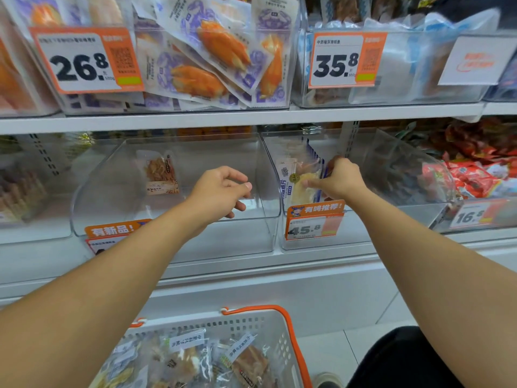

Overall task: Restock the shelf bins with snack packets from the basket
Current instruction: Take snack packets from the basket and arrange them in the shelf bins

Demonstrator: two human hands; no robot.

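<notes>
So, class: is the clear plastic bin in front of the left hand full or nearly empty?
Nearly empty: the clear plastic bin holds one brown snack packet against its back wall.

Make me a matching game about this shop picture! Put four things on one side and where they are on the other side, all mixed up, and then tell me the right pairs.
Things
1. right hand
2. left hand
3. white basket
4. 26.8 price tag

Places
A. on the front of an upper-shelf bin full of orange-and-purple packets
B. low down, below the shelves, holding snack packets
C. holding packets in the bin with the 45.8 tag
D. holding nothing, in front of the bin with one brown snack packet

Pairs: 1-C, 2-D, 3-B, 4-A
</notes>
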